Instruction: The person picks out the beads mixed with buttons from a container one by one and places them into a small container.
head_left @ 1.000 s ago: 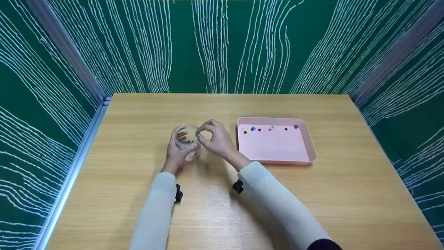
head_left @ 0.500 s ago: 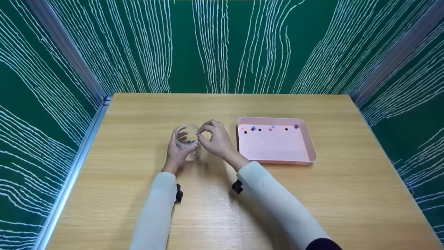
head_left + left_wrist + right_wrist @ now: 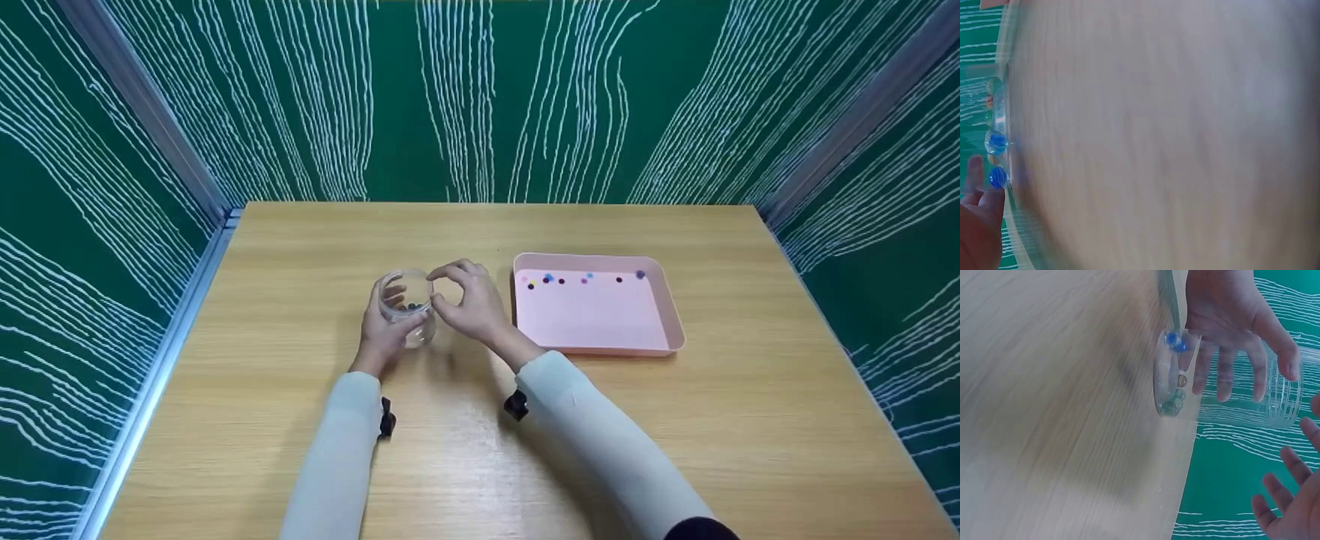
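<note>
A clear jar (image 3: pixel 1235 408) stands between the hands, its base close to the wooden table. My left hand (image 3: pixel 380 328) grips its side, thumb in front and fingers around the far side. Several glass marbles lie at the bottom of the jar, including a blue marble (image 3: pixel 997 178) and a green marble (image 3: pixel 1169 408). At the jar's right rim is my right hand (image 3: pixel 474 304), with thumb and index fingertips apart and nothing visible between them. Its other fingers (image 3: pixel 1281 493) are loosely spread in the right wrist view.
To the right of the hands, a shallow pink tray (image 3: pixel 600 350) rests on the table (image 3: pixel 442 457). Several small coloured balls, such as a yellow-and-dark one (image 3: pixel 531 286), lie along its far side. Green walls (image 3: pixel 517 97) with white wavy lines surround the table.
The small bluish marble pinched at the jar's rim a second ago no longer shows in my right fingers; thumb and index have parted. My left hand and the jar have hardly moved.
</note>
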The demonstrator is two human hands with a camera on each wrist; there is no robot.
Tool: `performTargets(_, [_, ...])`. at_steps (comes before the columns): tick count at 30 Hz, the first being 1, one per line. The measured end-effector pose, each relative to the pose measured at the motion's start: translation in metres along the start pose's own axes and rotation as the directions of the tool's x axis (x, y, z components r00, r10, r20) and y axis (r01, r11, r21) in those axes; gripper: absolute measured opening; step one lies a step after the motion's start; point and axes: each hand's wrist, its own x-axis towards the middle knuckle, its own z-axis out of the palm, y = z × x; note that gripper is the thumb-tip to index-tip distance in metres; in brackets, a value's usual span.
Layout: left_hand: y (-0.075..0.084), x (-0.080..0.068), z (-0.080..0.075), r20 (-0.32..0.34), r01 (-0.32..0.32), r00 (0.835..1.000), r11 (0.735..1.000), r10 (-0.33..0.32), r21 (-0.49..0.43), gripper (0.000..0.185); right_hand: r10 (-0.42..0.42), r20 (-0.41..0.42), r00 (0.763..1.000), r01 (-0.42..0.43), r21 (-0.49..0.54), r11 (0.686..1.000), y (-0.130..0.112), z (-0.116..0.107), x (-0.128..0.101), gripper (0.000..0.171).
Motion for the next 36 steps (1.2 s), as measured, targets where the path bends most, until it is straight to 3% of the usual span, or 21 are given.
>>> performTargets(6, [0.000,0.000,-0.001,0.008,-0.017,1.000,1.000,0.017,-0.010,0.081,0.019,-0.014,1.000,-0.019,-0.024,1.000,0.002,-0.003,-0.002,0.036])
performTargets(14, [0.001,0.000,-0.002,0.018,0.010,1.000,1.000,-0.009,-0.030,0.082,0.066,-0.022,0.998,-0.067,-0.054,0.996,0.005,-0.011,-0.001,0.051])
performTargets(22, [0.028,-0.011,-0.004,0.075,0.037,0.997,0.997,-0.031,-0.070,0.081,0.120,-0.020,0.993,-0.122,-0.099,0.988,0.009,-0.018,-0.002,0.065])
performTargets(26, [0.026,-0.011,-0.005,0.097,0.045,0.995,0.994,-0.035,-0.104,0.081,0.156,-0.010,0.988,-0.156,-0.118,0.981,0.011,-0.020,-0.003,0.069])
performTargets(36, [0.025,-0.010,-0.003,0.078,0.024,0.997,0.996,-0.017,-0.086,0.081,0.181,-0.002,0.983,-0.180,-0.134,0.975,0.022,-0.034,-0.005,0.071])
